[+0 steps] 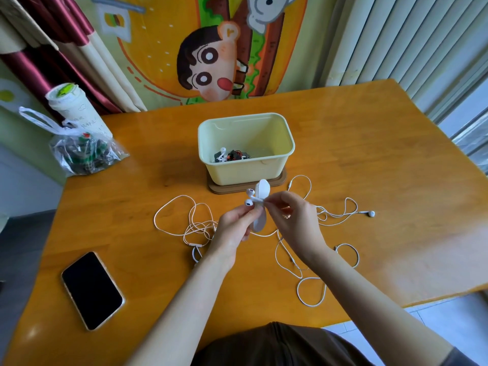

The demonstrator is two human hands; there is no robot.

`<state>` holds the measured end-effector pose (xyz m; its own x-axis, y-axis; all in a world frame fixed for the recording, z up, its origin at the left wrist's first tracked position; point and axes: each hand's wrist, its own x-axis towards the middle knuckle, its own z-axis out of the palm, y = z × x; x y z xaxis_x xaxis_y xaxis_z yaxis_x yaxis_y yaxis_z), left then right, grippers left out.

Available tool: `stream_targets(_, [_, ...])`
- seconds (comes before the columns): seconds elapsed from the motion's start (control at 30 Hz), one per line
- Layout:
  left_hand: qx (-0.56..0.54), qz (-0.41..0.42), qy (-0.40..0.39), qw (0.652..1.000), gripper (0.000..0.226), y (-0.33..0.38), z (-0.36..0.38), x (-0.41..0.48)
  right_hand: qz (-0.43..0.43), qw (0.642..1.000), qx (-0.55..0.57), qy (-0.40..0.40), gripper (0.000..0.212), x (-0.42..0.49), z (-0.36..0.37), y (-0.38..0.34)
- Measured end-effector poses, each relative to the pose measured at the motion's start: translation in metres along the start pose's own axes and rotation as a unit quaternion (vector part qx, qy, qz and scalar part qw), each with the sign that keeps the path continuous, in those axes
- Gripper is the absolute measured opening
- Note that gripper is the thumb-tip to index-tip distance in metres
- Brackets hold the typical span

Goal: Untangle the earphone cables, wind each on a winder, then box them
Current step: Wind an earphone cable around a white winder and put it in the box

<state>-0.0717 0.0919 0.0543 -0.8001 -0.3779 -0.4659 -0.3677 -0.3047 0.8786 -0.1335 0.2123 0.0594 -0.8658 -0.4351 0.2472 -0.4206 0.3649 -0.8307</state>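
Note:
My left hand (232, 228) grips a white bone-shaped winder (261, 204), held upright just in front of the pale yellow box (245, 151). Two white earbuds (249, 197) stick out to the left of the winder's waist. My right hand (293, 220) pinches their thin cable against the winder. Loose white earphone cable (184, 223) lies in loops on the table to the left and under both wrists. More cable (340, 212) trails right to a lone earbud (371, 213). Inside the box lie wound earphones on dark winders (229, 155).
A black phone (92, 290) lies face up at the front left of the orange wooden table (369, 143). A clear plastic bag of small items (84, 154) and a white lidded cup (71, 107) stand at the back left. The box sits on a brown lid (281, 180).

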Motion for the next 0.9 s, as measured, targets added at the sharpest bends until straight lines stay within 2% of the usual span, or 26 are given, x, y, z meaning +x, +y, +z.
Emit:
stream_targets(0.17, [0.018, 0.008, 0.019, 1.0, 0.013, 0.004, 0.001, -0.003, -0.003, 1.0, 0.006, 0.011, 0.005, -0.001, -0.001, -0.003])
stream_targets(0.3, [0.071, 0.037, 0.023, 0.997, 0.007, 0.007, 0.002, -0.005, 0.065, 0.996, 0.052, 0.013, 0.014, -0.002, -0.003, -0.003])
stream_targets(0.43, [0.072, 0.039, 0.02, 0.996, 0.003, 0.006, 0.0, -0.004, 0.104, 0.991, 0.077, -0.027, 0.008, 0.001, -0.007, -0.002])
stream_targets(0.6, [0.155, 0.061, 0.01, 0.986, 0.007, 0.011, -0.002, -0.006, 0.131, 0.984, 0.107, -0.062, 0.012, 0.003, -0.012, -0.004])
stream_targets(0.77, [0.251, 0.126, -0.004, 0.96, 0.008, 0.01, -0.006, -0.006, 0.087, 0.993, 0.018, -0.077, 0.015, -0.002, -0.013, -0.002])
stream_targets(0.9, [0.164, 0.084, -0.021, 0.983, 0.014, 0.009, -0.003, -0.009, 0.061, 0.996, -0.005, -0.071, 0.014, -0.002, -0.014, -0.003])
